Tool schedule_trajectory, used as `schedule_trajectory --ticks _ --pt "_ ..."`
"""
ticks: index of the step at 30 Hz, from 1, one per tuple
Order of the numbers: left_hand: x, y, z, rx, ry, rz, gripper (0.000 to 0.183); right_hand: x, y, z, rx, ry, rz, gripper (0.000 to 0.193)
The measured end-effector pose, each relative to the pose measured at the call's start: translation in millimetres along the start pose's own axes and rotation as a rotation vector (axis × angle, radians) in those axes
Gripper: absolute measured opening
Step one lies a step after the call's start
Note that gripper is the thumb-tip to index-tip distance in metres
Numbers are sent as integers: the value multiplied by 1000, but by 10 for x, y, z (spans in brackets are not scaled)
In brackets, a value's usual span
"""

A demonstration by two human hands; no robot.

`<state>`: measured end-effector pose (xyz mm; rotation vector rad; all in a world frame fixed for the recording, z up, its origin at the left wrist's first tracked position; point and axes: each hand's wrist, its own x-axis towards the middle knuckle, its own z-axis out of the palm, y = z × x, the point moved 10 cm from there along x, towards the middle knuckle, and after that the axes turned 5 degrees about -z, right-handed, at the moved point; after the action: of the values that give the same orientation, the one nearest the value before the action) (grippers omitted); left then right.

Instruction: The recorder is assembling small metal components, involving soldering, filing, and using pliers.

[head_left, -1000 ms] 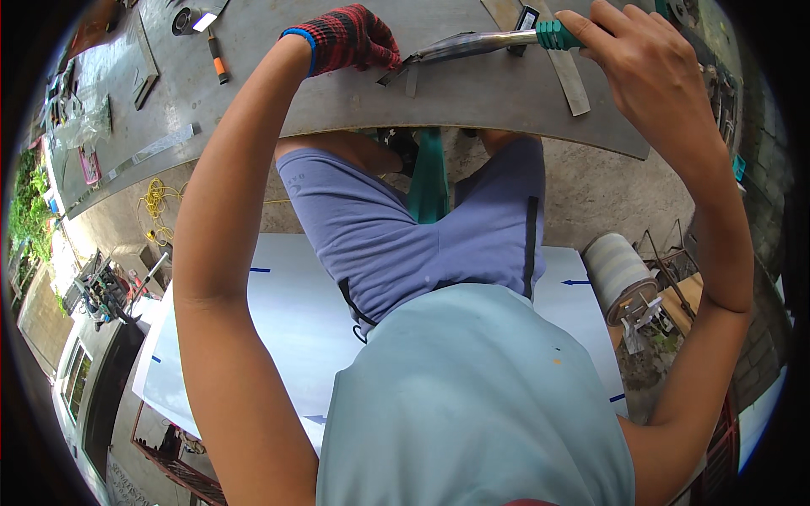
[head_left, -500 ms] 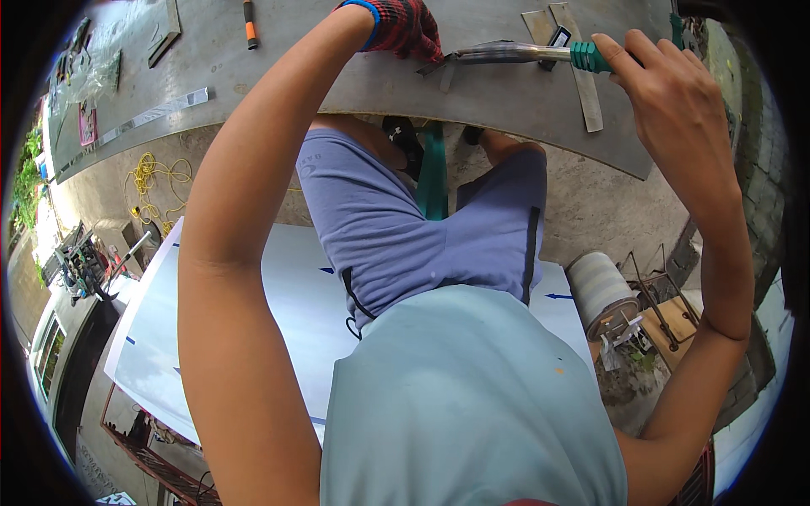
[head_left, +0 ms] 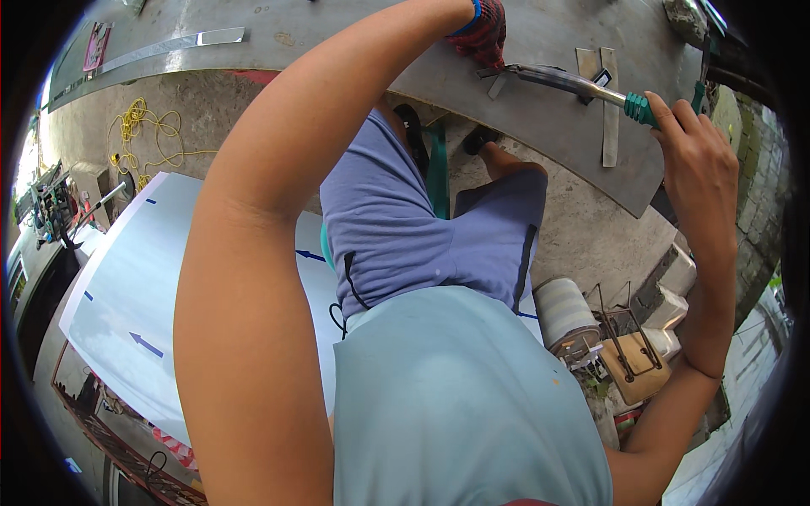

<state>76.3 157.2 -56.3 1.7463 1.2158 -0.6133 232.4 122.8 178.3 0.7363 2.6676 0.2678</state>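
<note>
My left hand [head_left: 483, 38], in a red and black knitted glove with a blue cuff, is closed low over the grey metal tabletop. What its fingers grip is hidden. By their tips lie a small dark piece [head_left: 487, 73] and a short pale strip [head_left: 498, 86]. My right hand [head_left: 699, 156] is bare and closed round the green ribbed grip of a long silver metal tool [head_left: 578, 83]. The tool slants across the table, its dark narrow end meeting the gloved fingertips. Under its shaft are two flat metal bars [head_left: 609, 139] and a small black object [head_left: 596, 87].
A long shiny strip [head_left: 181, 42] lies along the table's left edge [head_left: 278, 63]. Yellow cord [head_left: 135, 126] is coiled on the floor at left. A white sheet with blue arrows [head_left: 126, 278] spreads behind my legs. A striped drum [head_left: 564, 312] stands at right.
The view has shifted, so table and hands appear farther right. The orange-and-black handled tool has left the view. The right hand still holds the green grip, and the tool's tip stays at the glove.
</note>
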Motion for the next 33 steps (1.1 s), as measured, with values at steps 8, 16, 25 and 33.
schedule_trajectory --ticks 8,16,25,33 --pt "144 -6 109 124 -74 -16 38 -7 37 57 11 -17 19 36" --pt "12 -36 36 9 -38 -1 40 -58 111 152 47 18 18 35" --pt "-9 -132 61 -340 -18 57 32 -198 214 286 118 115 -1 30" --pt "279 -332 122 -302 46 117 28 -308 256 283 123 132 28 30"
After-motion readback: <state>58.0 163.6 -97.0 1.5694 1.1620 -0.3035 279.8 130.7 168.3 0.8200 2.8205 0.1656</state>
